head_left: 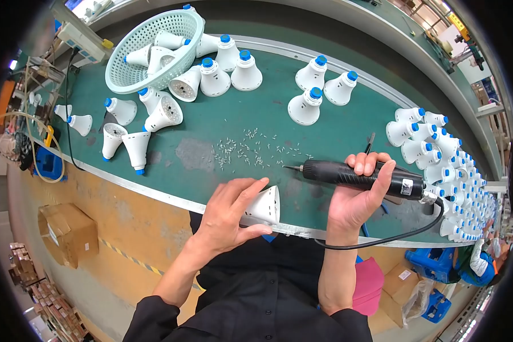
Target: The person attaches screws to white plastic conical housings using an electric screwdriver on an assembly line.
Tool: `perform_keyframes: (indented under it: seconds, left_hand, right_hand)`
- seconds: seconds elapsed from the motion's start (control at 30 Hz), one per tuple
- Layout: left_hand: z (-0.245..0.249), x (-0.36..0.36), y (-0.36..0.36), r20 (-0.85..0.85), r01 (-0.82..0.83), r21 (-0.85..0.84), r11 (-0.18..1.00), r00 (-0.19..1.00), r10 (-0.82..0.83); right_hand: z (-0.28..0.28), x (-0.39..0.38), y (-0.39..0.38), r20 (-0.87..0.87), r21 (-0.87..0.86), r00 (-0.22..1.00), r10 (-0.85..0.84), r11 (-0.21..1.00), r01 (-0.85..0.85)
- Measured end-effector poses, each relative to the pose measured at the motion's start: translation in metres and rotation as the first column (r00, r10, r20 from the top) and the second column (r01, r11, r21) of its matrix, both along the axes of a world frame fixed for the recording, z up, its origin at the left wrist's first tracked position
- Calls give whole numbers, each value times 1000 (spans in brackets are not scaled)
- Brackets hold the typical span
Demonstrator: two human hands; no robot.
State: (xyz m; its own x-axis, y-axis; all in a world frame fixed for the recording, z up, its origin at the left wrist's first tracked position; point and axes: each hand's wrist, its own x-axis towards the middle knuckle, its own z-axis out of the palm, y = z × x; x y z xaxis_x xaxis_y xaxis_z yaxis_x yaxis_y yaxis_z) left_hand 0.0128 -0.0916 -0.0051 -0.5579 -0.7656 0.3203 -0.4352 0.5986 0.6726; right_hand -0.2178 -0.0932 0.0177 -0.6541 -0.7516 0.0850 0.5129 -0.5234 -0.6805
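My left hand is wrapped over a white bulb housing, which lies on its side at the front edge of the table with its wide mouth facing right. My fingers hide the narrow end. In my right hand is a black electric screwdriver, held level with its bit pointing left and its cord looping down from the back. The bit's tip is close to a scatter of small screws on the green tabletop. My right fingers curl round the tool's body.
A pale green basket of bulb housings stands at the back left, with more blue-capped housings around it. Three upright housings stand at centre back. Many housings crowd the right end. A cardboard box is on the floor.
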Motion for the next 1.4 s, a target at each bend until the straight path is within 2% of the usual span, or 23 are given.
perform_keyframes:
  seconds: [0.07, 0.2, 0.33, 0.5, 0.7, 0.97, 1.1, 1.4]
  left_hand:
    - [1, 1, -3, -53, 10, 78, 997, 999, -6]
    - [7, -3, -9, -112, -77, 3, 997, 991, 77]
    - [12, -6, -13, -107, -117, -24, 993, 988, 114]
    - [21, -10, -13, -97, -153, -32, 988, 984, 149]
    - [35, -30, -21, -85, -96, -89, 991, 992, 88]
    - [48, -49, -18, -15, 9, -242, 970, 1000, -13]
    - [44, -50, -14, -3, 40, -289, 956, 999, -43]
    - [47, -51, -2, -51, -1, -299, 954, 999, -15]
  right_hand:
    - [1, -2, 2, -22, 7, 1000, -15, 1000, 15]
    - [4, -3, 3, -7, -7, 1000, -3, 1000, 3]
    - [-2, 2, -3, -31, 27, 1000, 1, 1000, 0]
    - [0, -2, 4, 15, -12, 1000, -5, 1000, 5]
    - [19, -7, 21, 55, -69, 998, -7, 998, 11]
    - [45, -10, 48, 214, -232, 972, 96, 972, -45]
    - [47, -14, 58, 225, -264, 966, 126, 962, -64]
    - [47, -17, 69, 250, -286, 958, 142, 956, -67]
